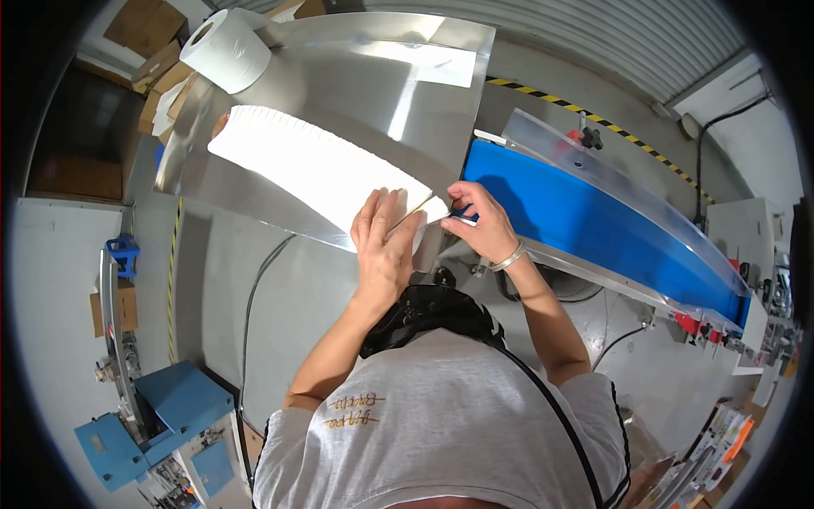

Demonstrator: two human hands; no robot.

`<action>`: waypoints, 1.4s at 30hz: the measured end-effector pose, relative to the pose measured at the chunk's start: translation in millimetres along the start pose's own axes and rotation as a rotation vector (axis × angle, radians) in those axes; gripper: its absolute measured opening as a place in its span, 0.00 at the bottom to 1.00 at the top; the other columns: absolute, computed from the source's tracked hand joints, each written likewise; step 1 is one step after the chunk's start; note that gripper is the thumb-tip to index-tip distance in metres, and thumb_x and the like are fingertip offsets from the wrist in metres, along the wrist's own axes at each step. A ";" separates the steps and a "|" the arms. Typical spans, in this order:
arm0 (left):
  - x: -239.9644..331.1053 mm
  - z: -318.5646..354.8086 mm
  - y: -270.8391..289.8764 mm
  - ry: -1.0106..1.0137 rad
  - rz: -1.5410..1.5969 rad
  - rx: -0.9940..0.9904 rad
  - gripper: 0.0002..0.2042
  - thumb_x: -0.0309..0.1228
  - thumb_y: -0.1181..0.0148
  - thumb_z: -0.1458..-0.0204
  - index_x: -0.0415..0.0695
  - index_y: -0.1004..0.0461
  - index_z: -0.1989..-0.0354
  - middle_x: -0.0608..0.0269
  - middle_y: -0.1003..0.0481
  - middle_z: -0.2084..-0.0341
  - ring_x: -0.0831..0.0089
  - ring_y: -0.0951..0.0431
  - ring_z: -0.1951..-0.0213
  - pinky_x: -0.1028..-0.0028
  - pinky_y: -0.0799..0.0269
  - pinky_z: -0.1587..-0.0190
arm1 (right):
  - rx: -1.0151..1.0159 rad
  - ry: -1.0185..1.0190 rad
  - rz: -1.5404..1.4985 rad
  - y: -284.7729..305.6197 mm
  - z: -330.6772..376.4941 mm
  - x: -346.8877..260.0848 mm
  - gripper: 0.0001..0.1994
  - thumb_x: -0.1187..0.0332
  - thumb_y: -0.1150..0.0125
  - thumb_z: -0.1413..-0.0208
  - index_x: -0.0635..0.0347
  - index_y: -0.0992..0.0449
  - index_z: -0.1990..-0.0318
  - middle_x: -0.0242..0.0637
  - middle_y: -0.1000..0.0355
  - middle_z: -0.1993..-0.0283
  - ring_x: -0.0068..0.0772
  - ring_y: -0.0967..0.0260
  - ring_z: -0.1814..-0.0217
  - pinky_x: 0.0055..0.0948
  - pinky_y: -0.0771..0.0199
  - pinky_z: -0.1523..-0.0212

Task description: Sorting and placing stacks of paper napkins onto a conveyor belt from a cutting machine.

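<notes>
A long, slightly curved row of white, thin, packed pieces lies across the shiny metal table. Its far left end shows fine ridges along the top edge. My left hand rests on the near right part of the row with its fingers stretched out. Just beyond those fingers a dark, narrow gap separates a short end section from the rest. At that end my right hand is closed in a pinch on a small dark-blue object, mostly hidden by the fingers; its kind cannot be made out.
A large white roll stands at the table's far left. To the right runs a blue conveyor belt with a clear side guard. Cardboard boxes sit behind the roll. A black cable trails over the floor.
</notes>
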State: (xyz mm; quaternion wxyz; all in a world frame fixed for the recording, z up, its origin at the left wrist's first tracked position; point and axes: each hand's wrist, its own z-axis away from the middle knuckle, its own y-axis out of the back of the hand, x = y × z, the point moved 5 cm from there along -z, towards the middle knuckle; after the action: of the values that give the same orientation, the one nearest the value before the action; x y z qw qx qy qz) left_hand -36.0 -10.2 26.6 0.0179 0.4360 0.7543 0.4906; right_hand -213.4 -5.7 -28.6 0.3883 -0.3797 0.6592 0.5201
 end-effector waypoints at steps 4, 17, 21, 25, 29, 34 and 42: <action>1.2 -1.2 2.2 -0.043 -0.017 -0.007 0.16 0.21 0.39 0.57 0.44 0.23 0.56 0.47 0.37 0.43 0.44 0.42 0.39 0.51 0.48 0.41 | -0.193 0.175 -0.049 2.9 -6.3 -8.6 0.21 0.71 0.30 0.58 0.57 0.29 0.55 0.34 0.31 0.52 0.30 0.31 0.54 0.27 0.30 0.55; -19.6 -4.2 5.7 0.145 0.033 0.018 0.13 0.18 0.41 0.55 0.43 0.23 0.59 0.52 0.36 0.44 0.48 0.42 0.39 0.52 0.47 0.41 | 0.771 -0.217 1.057 155.6 43.8 96.4 0.23 0.52 0.38 0.49 0.61 0.31 0.55 0.49 0.30 0.57 0.44 0.32 0.58 0.37 0.33 0.56; -19.3 -6.0 5.0 0.125 0.023 0.026 0.13 0.18 0.41 0.56 0.45 0.22 0.60 0.52 0.36 0.44 0.47 0.43 0.38 0.51 0.51 0.39 | 0.388 0.040 0.546 111.1 21.4 34.0 0.26 0.64 0.31 0.58 0.57 0.31 0.49 0.43 0.31 0.52 0.43 0.33 0.53 0.37 0.33 0.52; -21.2 -8.7 6.0 0.077 0.038 -0.015 0.13 0.19 0.41 0.55 0.48 0.21 0.62 0.51 0.39 0.40 0.46 0.48 0.36 0.50 0.57 0.37 | -0.226 0.061 -0.010 10.4 -14.6 -16.6 0.23 0.67 0.30 0.56 0.55 0.30 0.50 0.34 0.34 0.49 0.34 0.34 0.49 0.32 0.31 0.49; -18.3 -14.1 11.4 0.168 0.078 -0.006 0.15 0.20 0.42 0.54 0.43 0.25 0.55 0.45 0.44 0.38 0.43 0.52 0.34 0.47 0.63 0.36 | -0.235 0.184 0.108 -10.1 -26.2 -3.3 0.16 0.63 0.35 0.50 0.59 0.29 0.56 0.37 0.32 0.56 0.28 0.34 0.57 0.27 0.31 0.57; -36.9 -7.4 9.5 0.135 -0.009 0.050 0.16 0.20 0.41 0.52 0.42 0.26 0.52 0.45 0.40 0.41 0.45 0.45 0.37 0.50 0.50 0.39 | 0.385 -0.522 -0.057 67.6 4.1 91.6 0.18 0.55 0.44 0.42 0.65 0.31 0.62 0.40 0.30 0.69 0.26 0.35 0.69 0.28 0.32 0.67; -39.4 -7.5 9.1 0.096 -0.031 0.067 0.14 0.19 0.41 0.54 0.43 0.23 0.57 0.48 0.35 0.44 0.46 0.40 0.40 0.48 0.48 0.40 | 0.646 -0.131 1.027 123.2 27.2 45.5 0.27 0.65 0.33 0.54 0.61 0.34 0.46 0.47 0.31 0.51 0.47 0.33 0.50 0.36 0.35 0.49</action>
State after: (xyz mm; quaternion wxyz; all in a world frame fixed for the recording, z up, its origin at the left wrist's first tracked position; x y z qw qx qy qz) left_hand -9.2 -41.0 21.6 -0.0252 0.4006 0.7770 0.4850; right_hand -340.3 37.6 -25.9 0.2232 0.1564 0.8572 0.4369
